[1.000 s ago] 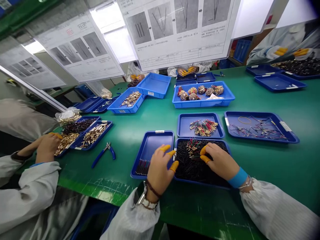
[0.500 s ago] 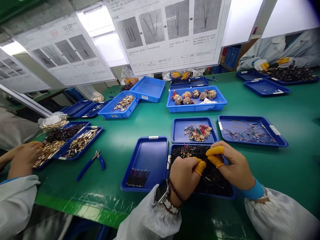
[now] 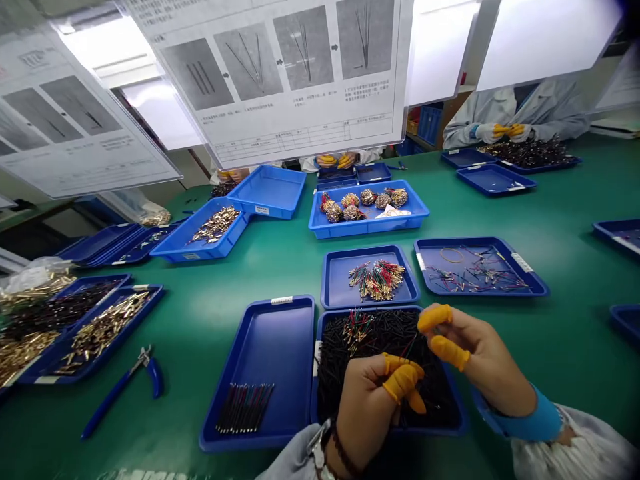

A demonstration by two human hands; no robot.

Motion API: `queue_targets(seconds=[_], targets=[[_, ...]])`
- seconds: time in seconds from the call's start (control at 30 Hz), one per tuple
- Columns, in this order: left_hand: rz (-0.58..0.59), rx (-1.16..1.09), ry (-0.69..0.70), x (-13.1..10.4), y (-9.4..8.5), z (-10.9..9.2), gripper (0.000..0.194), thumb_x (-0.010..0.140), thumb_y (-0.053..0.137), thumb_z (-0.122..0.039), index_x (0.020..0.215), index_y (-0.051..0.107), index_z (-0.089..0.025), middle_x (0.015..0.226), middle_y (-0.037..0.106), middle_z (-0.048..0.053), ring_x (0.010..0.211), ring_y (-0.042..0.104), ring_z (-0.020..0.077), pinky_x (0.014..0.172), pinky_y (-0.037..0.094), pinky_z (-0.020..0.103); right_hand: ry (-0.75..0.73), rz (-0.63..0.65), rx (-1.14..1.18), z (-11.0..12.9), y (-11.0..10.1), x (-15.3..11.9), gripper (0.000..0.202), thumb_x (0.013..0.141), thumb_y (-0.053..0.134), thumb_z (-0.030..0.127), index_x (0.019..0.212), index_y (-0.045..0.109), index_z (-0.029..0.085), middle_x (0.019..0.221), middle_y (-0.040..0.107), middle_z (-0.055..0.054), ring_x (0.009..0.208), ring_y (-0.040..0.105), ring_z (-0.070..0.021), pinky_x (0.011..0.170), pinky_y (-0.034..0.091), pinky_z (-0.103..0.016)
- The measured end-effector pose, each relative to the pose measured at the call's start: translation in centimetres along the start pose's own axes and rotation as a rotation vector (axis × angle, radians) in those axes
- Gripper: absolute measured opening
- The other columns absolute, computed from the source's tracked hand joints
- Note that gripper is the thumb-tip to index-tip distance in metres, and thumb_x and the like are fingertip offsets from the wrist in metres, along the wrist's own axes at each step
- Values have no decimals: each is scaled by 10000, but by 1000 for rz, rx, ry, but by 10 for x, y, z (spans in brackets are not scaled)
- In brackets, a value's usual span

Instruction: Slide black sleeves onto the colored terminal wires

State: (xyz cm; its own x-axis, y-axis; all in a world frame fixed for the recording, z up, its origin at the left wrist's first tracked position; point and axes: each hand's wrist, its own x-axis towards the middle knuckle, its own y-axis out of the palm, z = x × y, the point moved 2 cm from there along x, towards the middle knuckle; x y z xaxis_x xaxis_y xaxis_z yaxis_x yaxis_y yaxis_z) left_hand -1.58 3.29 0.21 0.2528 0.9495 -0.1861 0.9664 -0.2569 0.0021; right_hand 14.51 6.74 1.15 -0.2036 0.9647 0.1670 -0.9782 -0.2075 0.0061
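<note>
My left hand (image 3: pixel 377 393), with yellow finger cots, pinches a few thin coloured wires (image 3: pixel 409 348) above a tray of short black tubes. The wires run up to the curved thumb and forefinger of my right hand (image 3: pixel 483 357), which also wears yellow cots and pinches around their upper ends. Exactly where the fingertips touch them is hard to see. Under both hands lies the blue tray (image 3: pixel 316 383) of black tubes (image 3: pixel 393 333), with a small bunch of coloured wires with gold ends (image 3: pixel 357 328) on top. To the left, a blue tray (image 3: pixel 273 333) holds a row of black-sleeved wires (image 3: pixel 245 407).
Blue-handled pliers (image 3: pixel 127 387) lie at left, near trays of gold metal pieces (image 3: pixel 107 323). Beyond my hands are a tray of gold-tipped wires (image 3: pixel 377 280), a tray of loose wires (image 3: pixel 480 270) and a bin of wire bundles (image 3: pixel 367 203). Other people's gloved hands (image 3: pixel 507 131) work across the table.
The view has turned right and come lower. My hands have moved slightly apart, and thin wires now show between them. The co-worker's arms at left have left the view.
</note>
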Motion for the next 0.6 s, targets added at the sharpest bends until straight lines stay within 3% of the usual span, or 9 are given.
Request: queue_targets(seconds=[0.17, 0.3, 0.37, 0.47, 0.53, 0.6], targets=[[-73, 299, 204, -4, 0, -2, 328, 851, 504, -344, 658, 675, -141, 593, 642, 51, 530, 543, 120, 520, 404, 220, 94, -4, -7, 0, 12, -4, 109, 775, 613, 292, 770, 570, 191, 674, 524, -4, 618, 519, -140, 548, 460, -231], [-188, 633, 383, -9, -2, 0, 357, 850, 453, -268, 534, 587, -170, 524, 597, 43, 510, 536, 131, 513, 366, 237, 63, -24, -60, -7, 9, -3, 51, 762, 583, 212, 738, 542, 194, 694, 524, -7, 628, 505, -143, 546, 438, -238], [-203, 718, 423, -11, -2, 1, 378, 840, 444, -243, 478, 529, -177, 454, 548, 26, 449, 501, 120, 479, 327, 238, 27, -149, -72, -14, -4, -1, 21, 772, 553, 192, 763, 538, 203, 659, 506, 6, 580, 474, -133, 513, 414, -237], [-212, 734, 430, -13, -2, 0, 403, 851, 426, -234, 458, 501, -183, 429, 525, 15, 429, 491, 111, 471, 309, 234, -64, -466, -5, -17, -31, 0, 52, 810, 509, 199, 840, 535, 231, 590, 436, 39, 502, 412, -119, 453, 366, -224], [-199, 733, 424, -12, -1, 0, 404, 854, 433, -243, 458, 490, -182, 434, 521, 12, 431, 486, 106, 469, 301, 230, -60, -402, -88, -13, -35, 1, 93, 800, 554, 214, 891, 565, 227, 729, 514, -2, 614, 488, -139, 539, 422, -248], [-188, 758, 420, -11, 0, 1, 399, 844, 450, -243, 451, 457, -179, 425, 495, 5, 416, 457, 98, 453, 274, 228, -38, -136, -205, -6, -24, 2, 111, 785, 581, 210, 895, 577, 223, 829, 533, -30, 689, 505, -158, 603, 439, -272]])
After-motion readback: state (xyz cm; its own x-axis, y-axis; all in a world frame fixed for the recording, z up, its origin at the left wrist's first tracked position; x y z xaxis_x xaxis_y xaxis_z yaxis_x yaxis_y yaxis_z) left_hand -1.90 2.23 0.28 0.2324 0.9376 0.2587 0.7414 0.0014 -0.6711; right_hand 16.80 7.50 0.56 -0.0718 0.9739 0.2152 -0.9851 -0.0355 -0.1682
